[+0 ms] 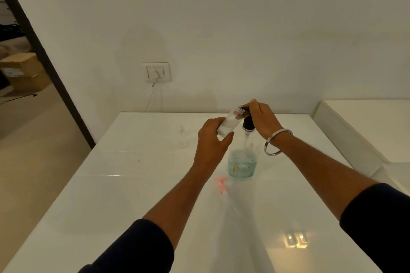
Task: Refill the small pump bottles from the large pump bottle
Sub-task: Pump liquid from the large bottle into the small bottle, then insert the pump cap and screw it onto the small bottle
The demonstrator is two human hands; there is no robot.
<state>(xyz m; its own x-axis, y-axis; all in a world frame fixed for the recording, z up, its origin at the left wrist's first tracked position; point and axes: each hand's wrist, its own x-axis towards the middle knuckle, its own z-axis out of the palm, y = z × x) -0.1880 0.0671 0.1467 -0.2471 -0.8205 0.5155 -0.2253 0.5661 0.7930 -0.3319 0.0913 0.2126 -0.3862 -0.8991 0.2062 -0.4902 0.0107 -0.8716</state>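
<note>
The large clear pump bottle [242, 163], partly filled with bluish liquid, stands upright on the white table [133, 195]. My right hand [263, 121] rests over its black pump head [248, 123], fingers curled on top. My left hand [211, 139] grips a small clear bottle [228, 125] tilted with its open neck against the pump's nozzle. A pink pump cap [221, 185] lies on the table in front of the large bottle. Another small clear bottle [182, 135] stands further left.
A wall socket [156, 72] with a plugged-in cable sits on the wall behind the table. A second white surface [366, 131] adjoins on the right. A doorway with cardboard boxes [24, 73] opens at the left.
</note>
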